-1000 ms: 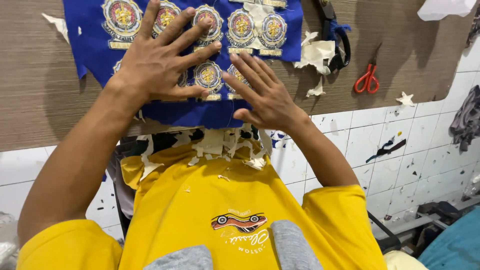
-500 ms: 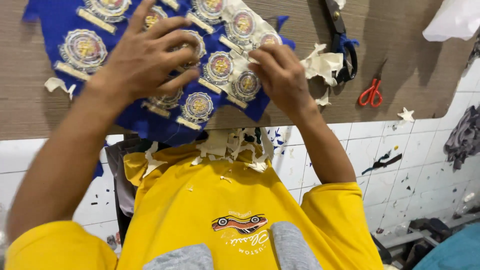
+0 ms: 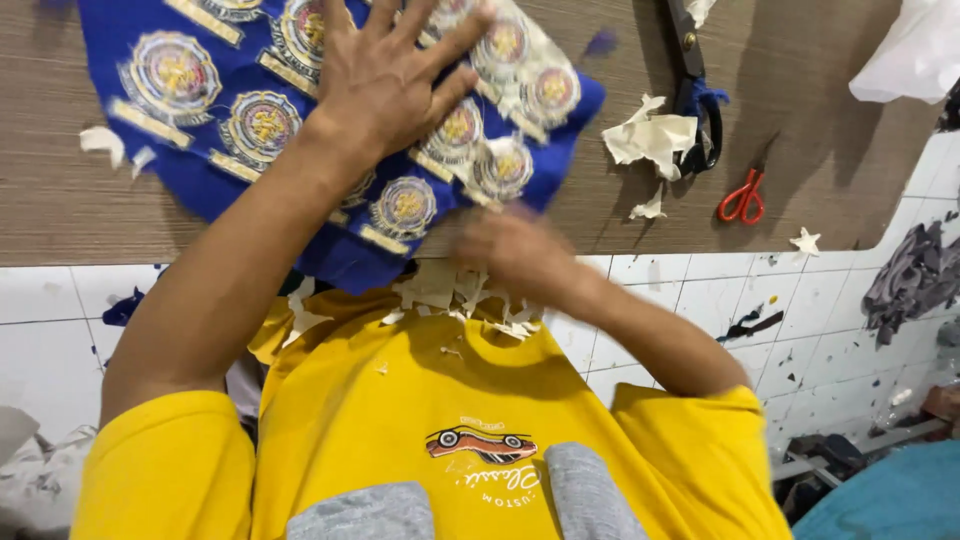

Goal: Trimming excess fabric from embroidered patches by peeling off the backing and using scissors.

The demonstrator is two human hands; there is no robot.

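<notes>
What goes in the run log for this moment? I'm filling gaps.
left hand: flat on blue badge fabric | right hand: blurred, at fabric's near edge | paper scraps: in lap | red scissors: untouched

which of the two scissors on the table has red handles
The small scissors lying alone right of the paper scraps have red handles. The larger pair, beside those scraps, is dark with blue wrapping on its handle.

- The blue cloth (image 3: 200, 170) is matt woven fabric bearing round embroidered badges (image 3: 405, 207) with a slight thread sheen.
- The tabletop (image 3: 60, 200) looks like brown wood grain, matt and finely lined.
- The torn scraps (image 3: 650, 135) are thin, crumpled white paper.
- The small scissors (image 3: 742, 197) have glossy red plastic handles.
- The yellow shirt (image 3: 400, 400) is soft matt cotton.
</notes>
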